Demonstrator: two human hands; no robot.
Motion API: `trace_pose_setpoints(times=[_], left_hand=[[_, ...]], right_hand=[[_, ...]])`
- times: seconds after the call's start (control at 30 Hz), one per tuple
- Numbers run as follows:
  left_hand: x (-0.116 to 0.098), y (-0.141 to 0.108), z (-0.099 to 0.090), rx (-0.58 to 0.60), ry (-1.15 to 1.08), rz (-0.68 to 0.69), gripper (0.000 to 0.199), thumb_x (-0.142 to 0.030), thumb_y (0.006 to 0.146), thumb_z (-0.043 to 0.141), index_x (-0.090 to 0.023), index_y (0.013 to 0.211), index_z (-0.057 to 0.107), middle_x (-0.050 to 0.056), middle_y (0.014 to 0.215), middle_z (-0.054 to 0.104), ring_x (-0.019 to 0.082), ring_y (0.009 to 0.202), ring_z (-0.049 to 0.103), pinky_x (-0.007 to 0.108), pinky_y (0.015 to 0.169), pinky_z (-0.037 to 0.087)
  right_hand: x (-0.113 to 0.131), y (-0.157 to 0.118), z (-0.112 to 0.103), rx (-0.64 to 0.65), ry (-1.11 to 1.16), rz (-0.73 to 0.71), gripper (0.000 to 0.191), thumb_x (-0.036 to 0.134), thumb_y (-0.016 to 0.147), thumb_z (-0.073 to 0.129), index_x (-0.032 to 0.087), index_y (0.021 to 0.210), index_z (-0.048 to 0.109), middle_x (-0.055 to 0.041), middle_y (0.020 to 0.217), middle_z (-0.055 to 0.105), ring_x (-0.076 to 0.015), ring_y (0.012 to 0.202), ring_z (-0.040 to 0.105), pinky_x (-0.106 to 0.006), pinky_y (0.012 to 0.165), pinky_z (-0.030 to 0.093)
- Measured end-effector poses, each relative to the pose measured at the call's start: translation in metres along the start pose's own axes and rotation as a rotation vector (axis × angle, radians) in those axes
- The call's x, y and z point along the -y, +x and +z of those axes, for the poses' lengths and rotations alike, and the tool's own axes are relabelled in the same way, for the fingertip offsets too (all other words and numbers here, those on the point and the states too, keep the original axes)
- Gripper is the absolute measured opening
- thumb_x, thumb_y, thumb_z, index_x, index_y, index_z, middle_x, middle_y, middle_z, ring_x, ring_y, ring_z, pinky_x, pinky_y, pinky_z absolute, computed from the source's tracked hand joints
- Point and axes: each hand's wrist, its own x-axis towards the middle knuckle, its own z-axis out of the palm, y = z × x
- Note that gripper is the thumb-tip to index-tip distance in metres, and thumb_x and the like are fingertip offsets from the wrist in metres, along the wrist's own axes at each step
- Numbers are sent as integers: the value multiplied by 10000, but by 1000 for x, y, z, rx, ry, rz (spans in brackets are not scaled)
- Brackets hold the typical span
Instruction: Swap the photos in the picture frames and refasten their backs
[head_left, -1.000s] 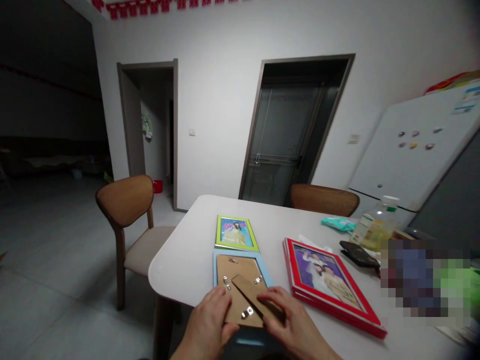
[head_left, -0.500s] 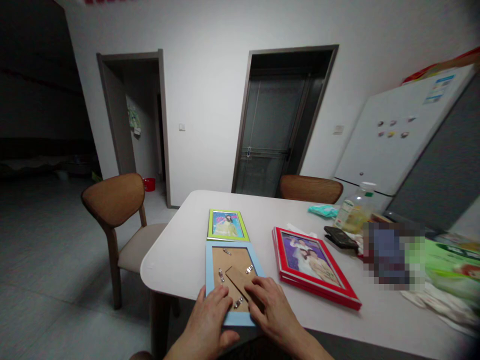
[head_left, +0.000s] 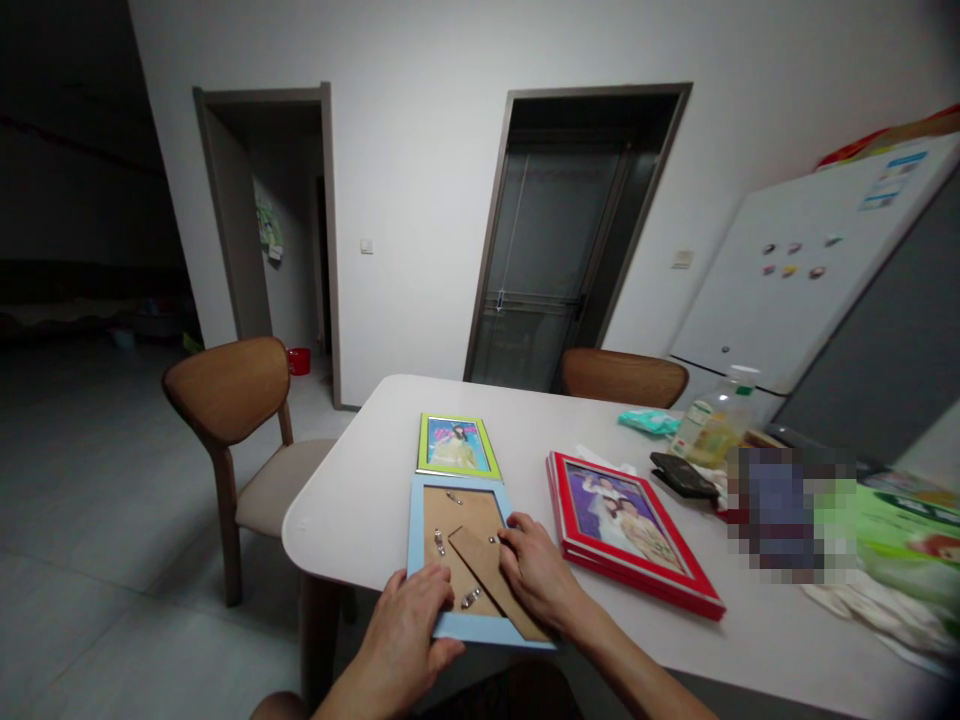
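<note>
Seen from above, a blue frame (head_left: 416, 520) lies face down at the lower centre of the frame, its brown board (head_left: 474, 512) upward, on a pale desk (head_left: 352, 480). A narrow stand (head_left: 477, 565) runs slantwise down the board and crosses the lower blue rim. Small metal clips sit around it.

The left hand (head_left: 411, 622) rests on the lower left corner, fingers loosely bent over the rim and board, thumb spread apart along the lower edge; whether it grips or only steadies cannot be told. The right hand (head_left: 538, 572) bends its fingers down at the right edge of the board, fingertips at the right clip (head_left: 493, 540); its thumb is hidden, so any pinch cannot be told.

The lower rim seems to reach the near edge of the desk, perhaps past it; a hard press there could tip the blue frame toward the lap. If the right clip is stiff, the fingertips could slip off it or scrape the board. The right hand also lies over the stand, so a sideways push might bend or twist it. A shove away from the body could knock the green frame (head_left: 457, 446), which lies against or just beside the top rim. The red frames (head_left: 637, 528), stacked at right, are near the right forearm, and a wide swing might nudge them.
</note>
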Motion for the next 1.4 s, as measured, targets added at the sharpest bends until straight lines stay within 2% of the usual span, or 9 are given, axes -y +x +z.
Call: trace_pose_setpoints(times=[0.13, 0.23, 0.37, 0.47, 0.57, 0.73, 0.93, 1.1, 1.4], left_hand=[[3, -1, 1, -14, -21, 5, 282, -215, 635, 621, -229, 890, 501, 38, 1179, 500, 192, 1116, 405, 419, 951, 237], [7, 0, 0, -3, -33, 5, 306, -202, 619, 638, -226, 899, 515, 45, 1201, 485, 196, 1137, 383, 417, 964, 228], [15, 1, 0, 4, -43, 10, 298, -198, 618, 641, -216, 896, 533, 50, 1206, 481, 202, 1136, 386, 412, 974, 230], [17, 1, 1, -12, -42, 17, 291, -197, 634, 627, -209, 910, 534, 54, 1201, 486, 203, 1130, 395, 412, 978, 233], [19, 1, 2, -23, -41, 32, 308, -208, 635, 631, -207, 927, 531, 57, 1194, 493, 205, 1121, 405, 407, 976, 244], [21, 0, 3, -47, -50, 39, 349, -218, 620, 651, -215, 943, 521, 41, 1181, 503, 196, 1106, 419, 392, 976, 249], [21, 1, 4, -55, -50, 54, 322, -203, 616, 648, -209, 917, 533, 41, 1163, 514, 194, 1087, 431, 380, 968, 262], [19, 1, 2, -47, -66, 49, 283, -209, 626, 632, -198, 895, 547, 55, 1130, 531, 200, 1059, 448, 369, 950, 287], [21, -1, 0, -82, -99, 84, 231, -188, 634, 616, -206, 844, 522, 19, 1049, 557, 172, 989, 473, 312, 922, 301]], right_hand=[[-3, -2, 0, 19, 28, -17, 276, 207, 781, 315, 156, 792, 586, -92, 957, 488, -173, 906, 468, -281, 817, 344], [-1, -8, -1, -5, 3, -22, 283, 225, 777, 338, 149, 914, 574, -113, 1028, 481, -202, 972, 445, -330, 851, 335], [18, -28, -5, 35, 25, -225, 329, 229, 765, 389, 221, 1073, 506, -87, 1153, 437, -213, 1068, 378, -367, 884, 313], [35, -40, -10, 144, 62, -360, 316, 255, 754, 431, 291, 1058, 507, -42, 1169, 431, -208, 1080, 360, -374, 878, 312], [43, -42, -13, 170, 62, -352, 308, 274, 732, 470, 308, 1033, 523, -35, 1174, 423, -223, 1090, 342, -394, 874, 303], [39, -42, -15, 180, 93, -400, 292, 268, 744, 460, 312, 1022, 537, -35, 1166, 429, -211, 1078, 353, -377, 873, 302], [43, -16, -4, 116, 198, -290, 310, 266, 806, 355, 231, 1063, 526, -65, 1042, 523, -176, 962, 444, -314, 823, 338], [58, 17, 11, 107, 106, -266, 267, 196, 765, 396, 212, 977, 557, -59, 967, 543, -184, 905, 437, -312, 777, 321], [59, 23, 21, 170, 126, -323, 350, 91, 677, 389, 232, 935, 579, -24, 992, 535, -176, 916, 399, -302, 779, 272]])
